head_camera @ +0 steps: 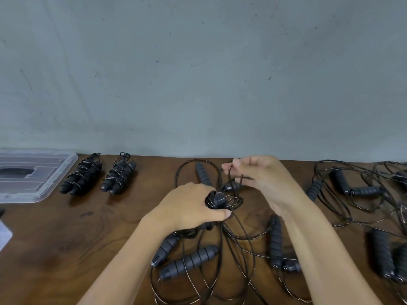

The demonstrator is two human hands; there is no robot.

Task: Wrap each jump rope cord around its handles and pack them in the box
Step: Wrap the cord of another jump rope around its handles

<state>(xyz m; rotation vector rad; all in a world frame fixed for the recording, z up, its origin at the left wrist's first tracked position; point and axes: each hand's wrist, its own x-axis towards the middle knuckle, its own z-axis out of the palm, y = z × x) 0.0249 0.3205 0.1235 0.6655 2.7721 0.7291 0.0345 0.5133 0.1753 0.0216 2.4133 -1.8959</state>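
A: How far along?
B: Two wrapped ropes [99, 173] lie right of the clear box [55, 172] (unpacked). Left hand [187, 205] grips handles [218, 200]; right hand [255, 175] pinches cord [230, 172]. Several remain loose.

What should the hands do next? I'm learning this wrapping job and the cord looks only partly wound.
Probably lay another turn: the left hand grips the pair of handles with only a few loops on them, while the right hand pinches a raised loop of cord. Much cord lies loose on the table, unlike the two wrapped bundles.
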